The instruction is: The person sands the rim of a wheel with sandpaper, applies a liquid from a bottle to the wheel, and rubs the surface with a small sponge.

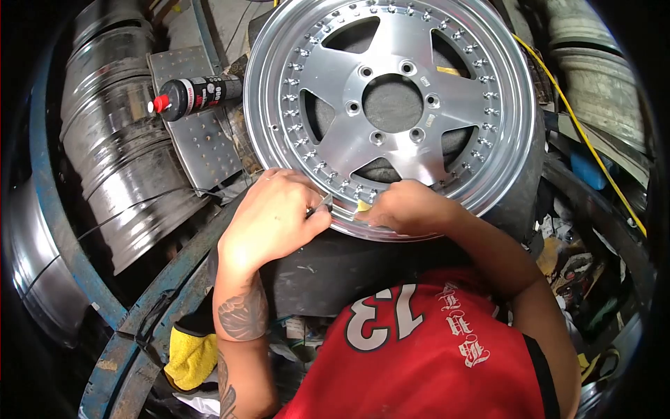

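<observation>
A polished five-spoke wheel rim (pixel 405 42) with small bolts around its lip lies face up on a black tire (pixel 307 272). My left hand (pixel 279 213) is closed at the rim's near left edge. A small grey pointed piece (pixel 325 202) sticks out between its thumb and fingers; I cannot tell what it is. My right hand (pixel 408 207) is closed on a small yellow piece (pixel 362 207), held against the near lip beside the bolts. Its fingertips are mostly hidden under the hand.
A black bottle with a red cap (pixel 199 94) lies on a perforated metal plate (pixel 209 150) at the left. Stacked metal rims (pixel 122 126) stand beyond a blue metal frame (pixel 59 202). A yellow cloth (pixel 190 357) hangs lower left; a yellow cable (pixel 583 133) runs along the right.
</observation>
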`<state>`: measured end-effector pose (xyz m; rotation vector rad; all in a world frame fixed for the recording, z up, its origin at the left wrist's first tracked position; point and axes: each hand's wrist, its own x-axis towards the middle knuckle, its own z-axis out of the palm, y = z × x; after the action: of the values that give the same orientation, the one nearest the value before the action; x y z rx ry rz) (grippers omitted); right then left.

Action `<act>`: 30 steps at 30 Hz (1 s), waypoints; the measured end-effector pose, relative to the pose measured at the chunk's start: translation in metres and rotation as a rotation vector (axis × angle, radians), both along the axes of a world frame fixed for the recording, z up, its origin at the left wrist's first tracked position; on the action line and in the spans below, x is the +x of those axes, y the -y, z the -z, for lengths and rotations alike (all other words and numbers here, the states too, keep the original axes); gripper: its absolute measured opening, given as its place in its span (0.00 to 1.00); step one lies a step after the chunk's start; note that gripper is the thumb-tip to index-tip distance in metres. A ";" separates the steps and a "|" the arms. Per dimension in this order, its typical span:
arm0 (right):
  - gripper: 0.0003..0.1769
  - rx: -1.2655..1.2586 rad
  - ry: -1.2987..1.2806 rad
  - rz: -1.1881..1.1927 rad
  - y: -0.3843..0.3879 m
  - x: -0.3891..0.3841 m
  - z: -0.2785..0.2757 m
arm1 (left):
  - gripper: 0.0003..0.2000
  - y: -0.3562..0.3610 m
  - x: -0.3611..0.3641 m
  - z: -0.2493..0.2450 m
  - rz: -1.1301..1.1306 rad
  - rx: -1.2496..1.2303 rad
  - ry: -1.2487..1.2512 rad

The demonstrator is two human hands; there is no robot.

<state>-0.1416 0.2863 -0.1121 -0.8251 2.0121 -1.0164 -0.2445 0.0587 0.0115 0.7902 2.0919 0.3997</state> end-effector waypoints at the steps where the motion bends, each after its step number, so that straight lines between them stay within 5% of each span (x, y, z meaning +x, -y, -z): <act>1: 0.18 0.009 -0.013 -0.002 -0.003 0.000 -0.001 | 0.11 -0.002 -0.001 0.002 0.013 0.025 0.003; 10: 0.25 0.103 -0.063 -0.046 -0.009 -0.001 -0.018 | 0.12 -0.011 -0.001 0.018 -0.011 -0.137 -0.074; 14: 0.17 -0.136 0.222 0.156 -0.002 0.004 0.018 | 0.13 -0.012 -0.002 0.016 -0.003 -0.080 -0.079; 21: 0.15 -0.242 0.209 0.254 0.009 0.002 0.011 | 0.14 -0.015 0.002 0.023 -0.017 -0.128 -0.005; 24: 0.16 0.053 0.246 0.020 -0.008 -0.011 -0.016 | 0.14 -0.014 0.004 0.027 -0.010 -0.134 -0.026; 30: 0.19 0.078 0.068 0.006 0.004 -0.003 -0.014 | 0.13 -0.022 0.000 0.024 0.007 -0.159 -0.044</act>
<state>-0.1450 0.2820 -0.0984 -0.7341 1.9844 -0.9498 -0.2446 0.0808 -0.0124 0.7179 2.1310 0.2113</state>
